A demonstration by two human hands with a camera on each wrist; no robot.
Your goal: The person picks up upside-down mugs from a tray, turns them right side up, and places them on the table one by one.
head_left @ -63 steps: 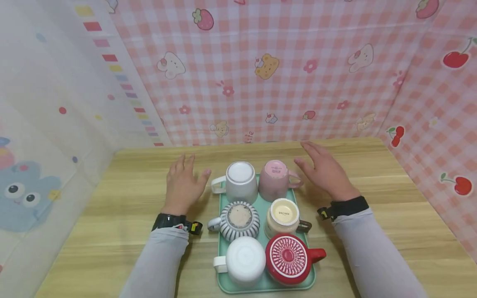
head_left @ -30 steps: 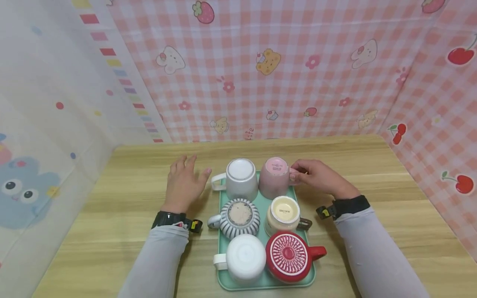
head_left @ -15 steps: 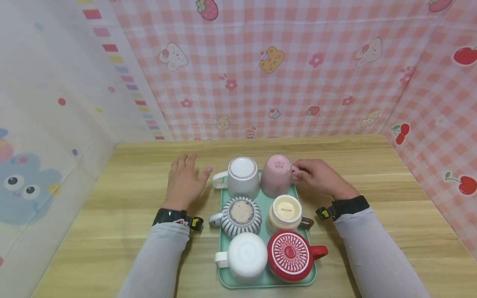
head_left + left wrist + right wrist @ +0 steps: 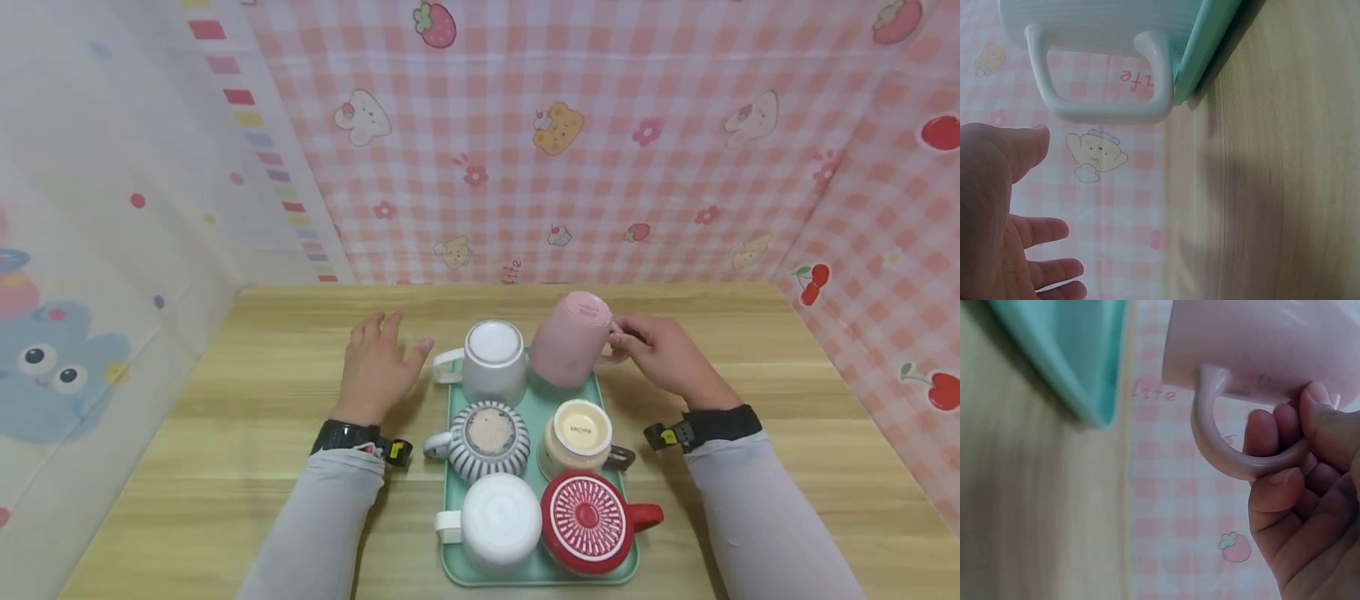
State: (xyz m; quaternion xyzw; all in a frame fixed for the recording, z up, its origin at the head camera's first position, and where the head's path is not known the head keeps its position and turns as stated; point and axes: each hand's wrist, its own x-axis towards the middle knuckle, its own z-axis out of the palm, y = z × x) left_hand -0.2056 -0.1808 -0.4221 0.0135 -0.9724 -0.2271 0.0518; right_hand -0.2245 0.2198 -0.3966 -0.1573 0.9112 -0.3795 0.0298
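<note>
My right hand (image 4: 663,354) pinches the handle of a pink mug (image 4: 572,340), thumb and fingers curled round it in the right wrist view. That mug is upside down and tilted, raised over the back right corner of a mint green tray (image 4: 540,577). My left hand (image 4: 378,367) rests near the table with spread fingers, holding nothing. Beside it stands an upturned white mug (image 4: 495,375), its handle (image 4: 1107,112) close to the thumb in the left wrist view.
More upturned cups share the tray: a striped one (image 4: 487,442), a cream one (image 4: 577,437) with a brown handle, a white one (image 4: 501,521) and a red one (image 4: 588,525). Wooden table (image 4: 247,417) surrounds the tray. Behind hangs a pink checked cloth (image 4: 480,142).
My right hand came in from the right, took the pink mug's handle, and has now raised and tilted the mug up from the tray. The left hand has stayed in place.
</note>
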